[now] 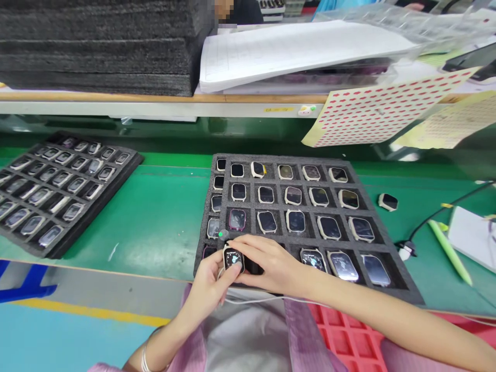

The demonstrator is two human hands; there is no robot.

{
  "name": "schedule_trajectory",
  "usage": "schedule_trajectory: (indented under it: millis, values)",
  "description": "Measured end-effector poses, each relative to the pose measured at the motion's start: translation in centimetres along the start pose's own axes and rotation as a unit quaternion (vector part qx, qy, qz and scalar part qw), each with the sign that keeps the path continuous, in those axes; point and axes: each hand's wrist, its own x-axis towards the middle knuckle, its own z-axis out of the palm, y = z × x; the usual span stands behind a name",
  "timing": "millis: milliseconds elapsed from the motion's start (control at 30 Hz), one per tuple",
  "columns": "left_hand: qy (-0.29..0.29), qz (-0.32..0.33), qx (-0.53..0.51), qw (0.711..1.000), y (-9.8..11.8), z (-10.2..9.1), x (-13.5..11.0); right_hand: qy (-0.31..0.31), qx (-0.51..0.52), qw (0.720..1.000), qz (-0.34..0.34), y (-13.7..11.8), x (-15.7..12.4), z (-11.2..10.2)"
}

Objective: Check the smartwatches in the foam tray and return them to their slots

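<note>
A smartwatch case (232, 258) without a strap, its dark screen lit, is held between my two hands at the near edge of a grey foam tray (279, 206). My left hand (209, 284) grips it from the left, thumb on the lower screen. My right hand (271, 266) closes on its upper and right edges. A small round piece with a green light (222, 234) shows just above the watch; what it belongs to is unclear. Below the hands runs a thin white cable (267, 298). Rows of watch cases fill the tray's pockets, several with lit screens.
Another foam tray of watch cases (58, 181) lies at the left. A single watch case (388, 201) rests right of the middle tray, near a black cable (430, 219) and a green pen (449, 252). Overhead, a shelf (248, 107) carries stacked black foam (96, 46) and papers (294, 49).
</note>
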Motion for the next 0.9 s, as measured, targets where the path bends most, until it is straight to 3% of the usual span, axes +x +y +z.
schedule_trajectory:
  millis: [467,667,900]
  values:
    - [0.01,0.018,0.005,1.0,-0.52,0.19,0.01,0.015,-0.006,1.0,0.007,-0.19,0.14,0.37]
    - [0.028,0.087,0.023,0.996,-0.31,0.24,0.07,0.01,-0.014,1.0,0.019,-0.33,0.07,0.31]
    - [0.038,0.096,0.024,0.994,-0.45,0.33,0.08,0.004,0.004,1.0,0.024,-0.67,0.2,0.14]
